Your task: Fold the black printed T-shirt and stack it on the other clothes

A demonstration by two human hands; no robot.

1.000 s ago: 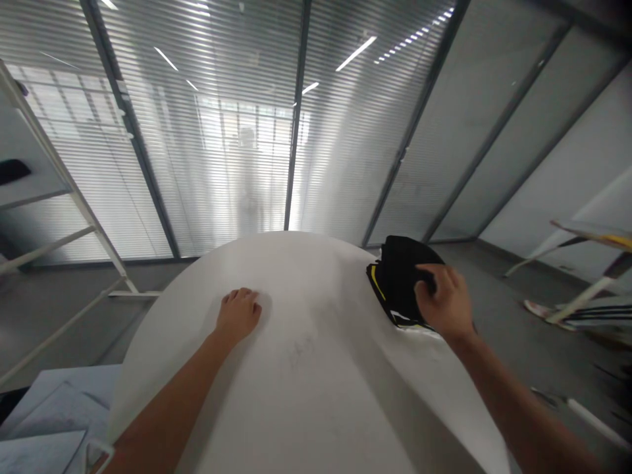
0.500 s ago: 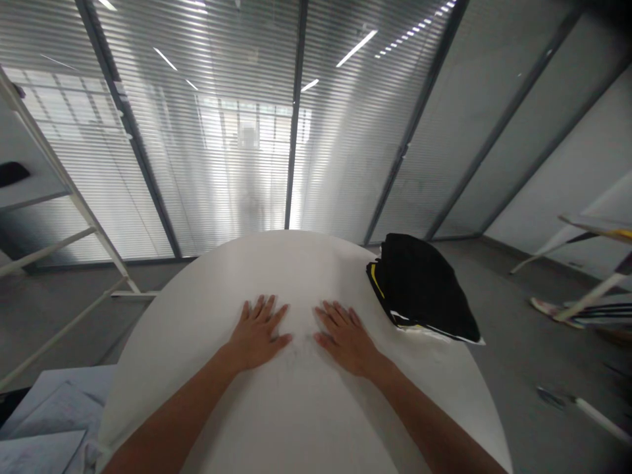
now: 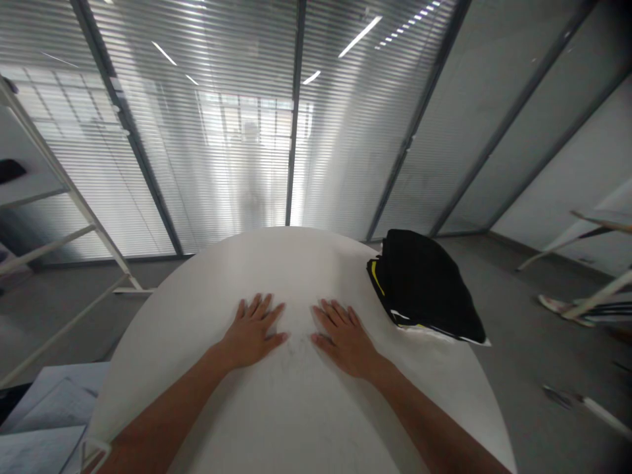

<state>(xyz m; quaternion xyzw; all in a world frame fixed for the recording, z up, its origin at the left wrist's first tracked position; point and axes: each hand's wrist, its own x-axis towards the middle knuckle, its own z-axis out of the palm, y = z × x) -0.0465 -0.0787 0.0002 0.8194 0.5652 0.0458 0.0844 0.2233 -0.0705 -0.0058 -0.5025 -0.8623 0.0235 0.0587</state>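
My left hand (image 3: 251, 336) lies palm down on the white round table (image 3: 291, 263), its fingers spread. My right hand (image 3: 344, 336) rests flat on the same tabletop, fingers spread as well, a short gap from the left. Neither hand holds anything. To the right of my right hand sits a pile of folded cloth (image 3: 424, 283), black on top, with yellow and white edges showing along its near and left sides. One white corner reaches past the table's right edge.
Sheets of paper (image 3: 54, 408) lie at the lower left beside the table. A white metal frame (image 3: 83, 207) stands on the left. Glass partitions with blinds (image 3: 237, 158) rise behind the table. At right, a shoe (image 3: 555, 304) shows near pale furniture legs (image 3: 600, 294).
My left hand has shifted slightly to the left on the table. My right hand stays nearly in place, and the view has moved a little. The cloth pile rests as before.
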